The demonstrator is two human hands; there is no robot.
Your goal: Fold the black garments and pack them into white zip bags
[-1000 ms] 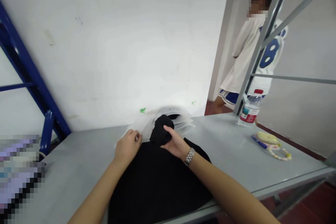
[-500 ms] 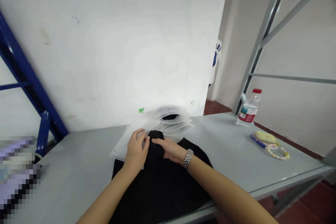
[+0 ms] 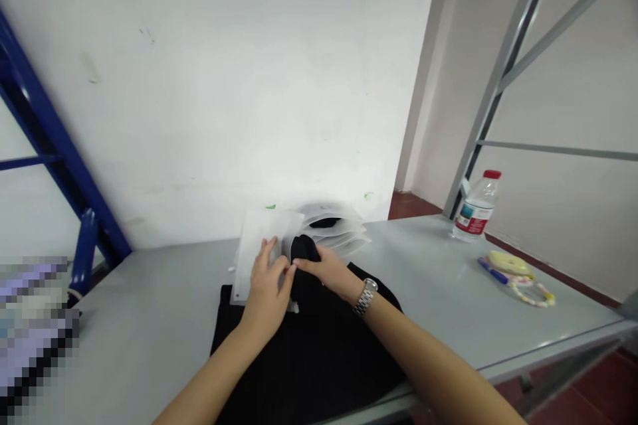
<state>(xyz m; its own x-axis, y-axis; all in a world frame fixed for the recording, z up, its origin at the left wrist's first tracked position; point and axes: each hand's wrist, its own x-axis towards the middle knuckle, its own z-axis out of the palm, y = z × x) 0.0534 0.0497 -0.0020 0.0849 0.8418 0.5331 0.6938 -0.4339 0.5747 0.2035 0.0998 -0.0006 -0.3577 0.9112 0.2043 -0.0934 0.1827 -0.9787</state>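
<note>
My left hand (image 3: 269,285) pinches the edge of a frosted plastic zip bag (image 3: 248,252), whose mouth faces right with a small white slider at its lower corner. A folded black cloth (image 3: 303,251) is in my right hand (image 3: 335,273), its end at the bag's opening. How far it reaches inside is hidden by my fingers. The two hands nearly touch. Beneath them a black garment (image 3: 309,362) lies spread on the table. Just behind my right hand sits a fanned stack of similar frosted bags (image 3: 343,239), with something black inside the top one.
A water bottle with a red cap (image 3: 477,207) stands on the grey table (image 3: 164,325) at the right. Near it lie a yellow object (image 3: 511,262), a blue pen (image 3: 493,272) and a beaded bracelet (image 3: 535,295). A white board (image 3: 239,93) rises behind, with a blue metal frame (image 3: 60,139) at left.
The frosted bag has been lifted upright beside the folded black cloth. My left hand now grips its edge, and the cloth has come to the bag's mouth.
</note>
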